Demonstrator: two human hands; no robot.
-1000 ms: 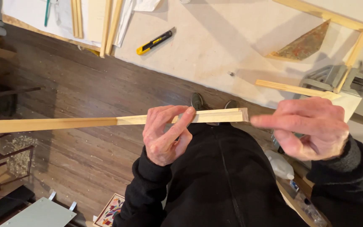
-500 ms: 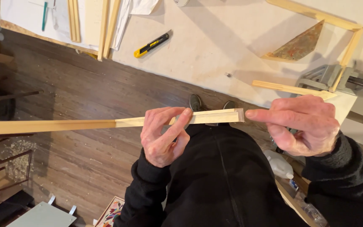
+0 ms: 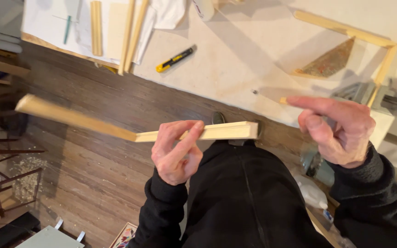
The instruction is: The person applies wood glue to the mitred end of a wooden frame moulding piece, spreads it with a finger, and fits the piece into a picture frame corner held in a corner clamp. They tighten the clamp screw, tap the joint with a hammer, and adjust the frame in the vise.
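Here the left hand (image 3: 176, 154) pinches a long pale wood strip (image 3: 116, 128) between thumb and fingers, holding it in the air above the dark plank floor (image 3: 116, 105), in front of the person's black top. The strip has a stepped, rebated profile and a square-cut right end; its left part looks bent and blurred, so its true line there cannot be told. The right hand (image 3: 341, 131) is off the strip, just beyond its right end, empty, forefinger stretched out and the other fingers curled.

The strip's right end lies near the tabletop (image 3: 235, 59) edge, with open floor below and to the left. On the tabletop a yellow-and-black knife (image 3: 175, 59) lies near that edge, well apart from an open wood frame (image 3: 368, 46) with a triangular piece inside it. More strips (image 3: 132, 32) lie over white paper at the far left corner.
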